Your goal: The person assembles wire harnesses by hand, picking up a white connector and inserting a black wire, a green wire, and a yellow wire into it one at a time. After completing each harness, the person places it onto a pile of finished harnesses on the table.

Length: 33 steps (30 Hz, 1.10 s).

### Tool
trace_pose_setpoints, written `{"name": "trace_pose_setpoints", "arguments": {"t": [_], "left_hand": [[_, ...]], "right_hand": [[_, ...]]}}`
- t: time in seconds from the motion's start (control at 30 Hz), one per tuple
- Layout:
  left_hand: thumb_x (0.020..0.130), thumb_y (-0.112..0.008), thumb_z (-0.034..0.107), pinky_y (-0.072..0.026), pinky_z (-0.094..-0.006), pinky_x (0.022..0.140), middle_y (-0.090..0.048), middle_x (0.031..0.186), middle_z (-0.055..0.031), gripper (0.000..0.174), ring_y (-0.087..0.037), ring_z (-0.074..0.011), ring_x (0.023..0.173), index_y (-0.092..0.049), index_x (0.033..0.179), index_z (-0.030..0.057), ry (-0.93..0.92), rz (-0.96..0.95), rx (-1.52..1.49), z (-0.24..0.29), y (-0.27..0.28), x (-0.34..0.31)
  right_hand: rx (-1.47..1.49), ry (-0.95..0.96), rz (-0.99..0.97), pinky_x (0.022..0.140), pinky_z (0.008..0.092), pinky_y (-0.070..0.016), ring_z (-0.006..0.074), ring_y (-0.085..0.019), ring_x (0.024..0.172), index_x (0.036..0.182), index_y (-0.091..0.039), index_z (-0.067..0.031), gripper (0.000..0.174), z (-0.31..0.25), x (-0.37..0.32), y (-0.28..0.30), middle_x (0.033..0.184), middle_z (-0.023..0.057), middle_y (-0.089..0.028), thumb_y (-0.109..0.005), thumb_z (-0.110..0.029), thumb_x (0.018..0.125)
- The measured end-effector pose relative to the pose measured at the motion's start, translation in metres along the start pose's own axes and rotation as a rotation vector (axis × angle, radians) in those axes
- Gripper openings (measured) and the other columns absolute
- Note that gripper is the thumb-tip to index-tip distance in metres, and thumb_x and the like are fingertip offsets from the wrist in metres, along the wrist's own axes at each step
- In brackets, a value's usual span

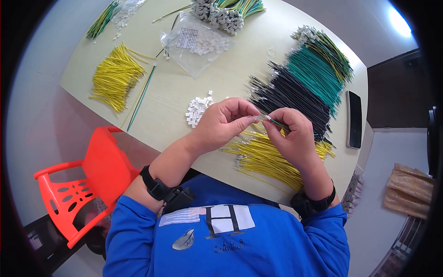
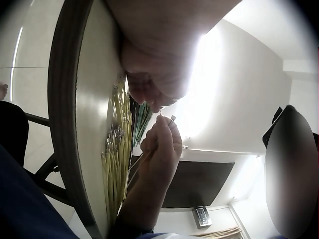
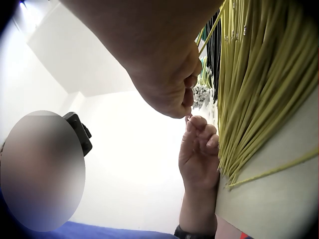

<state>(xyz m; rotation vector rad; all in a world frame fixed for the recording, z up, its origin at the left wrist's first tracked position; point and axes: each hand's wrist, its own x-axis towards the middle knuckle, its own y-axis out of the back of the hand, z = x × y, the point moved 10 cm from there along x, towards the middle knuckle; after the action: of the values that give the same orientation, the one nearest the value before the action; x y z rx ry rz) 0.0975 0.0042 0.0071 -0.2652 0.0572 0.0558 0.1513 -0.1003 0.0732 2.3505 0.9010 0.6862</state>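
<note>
Just above the near edge of the table, the fingertips of both hands meet. Between thumb and forefinger, my left hand [image 1: 226, 121] pinches a small white connector housing [image 1: 258, 118]. My right hand [image 1: 295, 134] pinches thin wires, a green wire [image 1: 277, 123] among them, close to their tips at the housing. In the left wrist view, a small pale connector [image 2: 173, 119] shows at the fingertips of the right hand [image 2: 162, 139]. Beneath the hands lies a bundle of yellow wires [image 1: 267, 159]. A pile of loose white housings [image 1: 197, 111] sits beside the left hand.
Black wires [image 1: 295, 94] and green wires [image 1: 316, 69] lie beyond the right hand, with a phone [image 1: 354, 119] at the right edge. Farther back are a plastic bag [image 1: 196, 44] of housings and finished harnesses [image 1: 226, 16]. Another yellow bundle [image 1: 115, 76] lies left. A red chair [image 1: 99, 171] stands alongside.
</note>
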Motion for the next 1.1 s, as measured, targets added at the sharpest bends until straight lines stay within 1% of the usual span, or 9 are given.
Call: {"name": "trace_pose_setpoints", "arguments": {"t": [0.1,0.2,0.37,0.5,0.63,0.77,0.9,1.0,1.1], "left_hand": [[0.088,-0.059,0.006,-0.0450,-0.0156,0.064,-0.062,0.093,-0.0008,0.014,-0.056,-0.0027,0.080,-0.059,0.102,0.0022,0.009,-0.008,0.024,-0.001,-0.001,0.000],[0.089,-0.058,0.005,-0.0436,-0.0151,0.064,-0.061,0.091,0.0003,0.013,-0.055,-0.0019,0.078,-0.059,0.102,0.0024,-0.036,0.000,0.003,-0.001,-0.002,0.000],[0.089,-0.058,0.004,-0.0420,-0.0150,0.064,-0.060,0.090,0.0007,0.012,-0.053,-0.0013,0.077,-0.059,0.101,0.0023,-0.020,-0.019,0.008,-0.002,-0.005,0.000],[0.089,-0.059,0.006,-0.0411,-0.0152,0.063,-0.060,0.090,0.0006,0.012,-0.052,-0.0011,0.075,-0.058,0.100,0.0019,-0.004,-0.023,0.073,-0.004,-0.004,-0.001],[0.089,-0.060,0.008,-0.0408,-0.0153,0.063,-0.060,0.088,0.0007,0.012,-0.052,-0.0013,0.075,-0.059,0.099,0.0017,-0.010,-0.019,0.079,0.000,-0.005,-0.001],[0.089,-0.060,0.009,-0.0409,-0.0157,0.063,-0.059,0.085,0.0011,0.011,-0.051,-0.0014,0.074,-0.059,0.096,0.0018,0.055,0.000,0.209,-0.004,0.000,-0.001],[0.089,-0.060,0.010,-0.0406,-0.0160,0.061,-0.058,0.081,0.0023,0.009,-0.050,-0.0011,0.071,-0.059,0.094,0.0018,0.022,-0.014,0.240,-0.011,0.000,0.000],[0.086,-0.063,0.012,-0.0391,-0.0180,0.054,-0.057,0.073,0.0017,0.010,-0.047,-0.0022,0.060,-0.060,0.088,0.0022,-0.043,0.027,0.202,-0.006,0.001,0.000],[0.086,-0.063,0.011,-0.0390,-0.0179,0.054,-0.057,0.072,0.0016,0.009,-0.047,-0.0020,0.060,-0.059,0.087,0.0023,-0.038,0.036,0.226,-0.004,0.000,-0.001]], "right_hand": [[0.003,0.004,-0.012,0.053,0.0247,-0.0418,0.0136,-0.054,0.061,0.078,-0.061,-0.0022,0.009,0.000,0.000,-0.002,0.070,0.0050,-0.059,-0.069,-0.003,0.074],[0.014,0.017,-0.017,0.053,0.0252,-0.0419,0.0136,-0.054,0.060,0.078,-0.062,-0.0026,0.008,-0.002,-0.001,-0.003,0.070,0.0051,-0.059,-0.069,-0.003,0.074],[-0.026,0.018,-0.031,0.052,0.0250,-0.0420,0.0133,-0.054,0.060,0.078,-0.062,-0.0028,0.008,-0.004,-0.002,-0.006,0.070,0.0053,-0.059,-0.069,-0.004,0.074],[-0.011,0.006,-0.032,0.052,0.0245,-0.0417,0.0133,-0.054,0.060,0.079,-0.062,-0.0028,0.008,-0.001,-0.002,-0.008,0.070,0.0053,-0.059,-0.069,-0.004,0.074],[-0.013,0.058,0.012,0.051,0.0246,-0.0405,0.0137,-0.053,0.058,0.079,-0.063,-0.0026,0.008,-0.005,-0.002,-0.004,0.069,0.0052,-0.058,-0.068,-0.004,0.074],[0.005,0.042,-0.015,0.049,0.0256,-0.0393,0.0143,-0.051,0.056,0.079,-0.062,-0.0024,0.007,-0.008,-0.002,-0.003,0.068,0.0053,-0.057,-0.068,-0.004,0.075],[-0.007,0.058,-0.022,0.048,0.0262,-0.0381,0.0141,-0.050,0.056,0.080,-0.062,-0.0020,0.007,-0.008,-0.001,-0.002,0.068,0.0052,-0.056,-0.067,-0.005,0.075],[0.005,-0.001,-0.075,0.050,0.0270,-0.0388,0.0159,-0.051,0.059,0.079,-0.061,-0.0017,0.007,0.000,-0.001,-0.008,0.068,0.0058,-0.055,-0.066,-0.004,0.076],[0.000,0.043,-0.083,0.052,0.0282,-0.0394,0.0184,-0.051,0.061,0.078,-0.059,-0.0016,0.007,-0.003,-0.001,-0.010,0.068,0.0067,-0.054,-0.066,-0.003,0.075]]}}
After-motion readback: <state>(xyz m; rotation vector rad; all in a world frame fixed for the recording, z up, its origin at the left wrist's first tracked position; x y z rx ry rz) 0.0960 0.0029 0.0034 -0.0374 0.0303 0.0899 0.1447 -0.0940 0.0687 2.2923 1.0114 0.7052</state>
